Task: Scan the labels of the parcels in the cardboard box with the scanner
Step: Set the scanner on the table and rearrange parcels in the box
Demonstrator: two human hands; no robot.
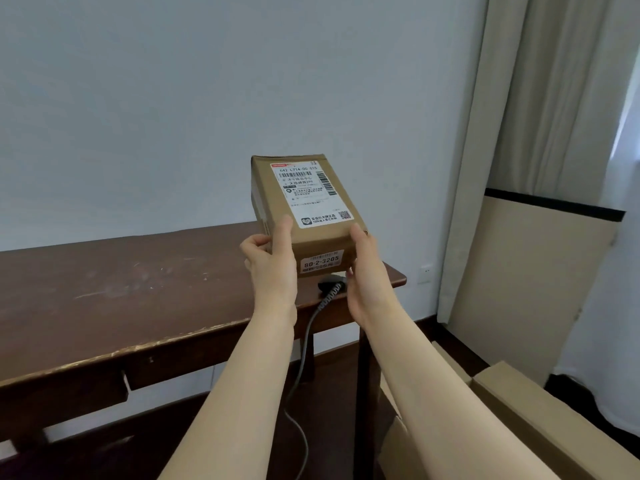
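Note:
A brown cardboard parcel with a white shipping label on top is held up above the right end of the dark wooden table. My left hand grips its near-left corner and my right hand grips its near-right corner. A smaller sticker shows on the near end face. Under the parcel, the black scanner lies on the table, mostly hidden, and its grey cable drops over the table edge to the floor.
The open cardboard box stands on the floor at the lower right, its inside hidden by my right arm. A curtain hangs at the right beside a cream panel. A white wall rises behind the table.

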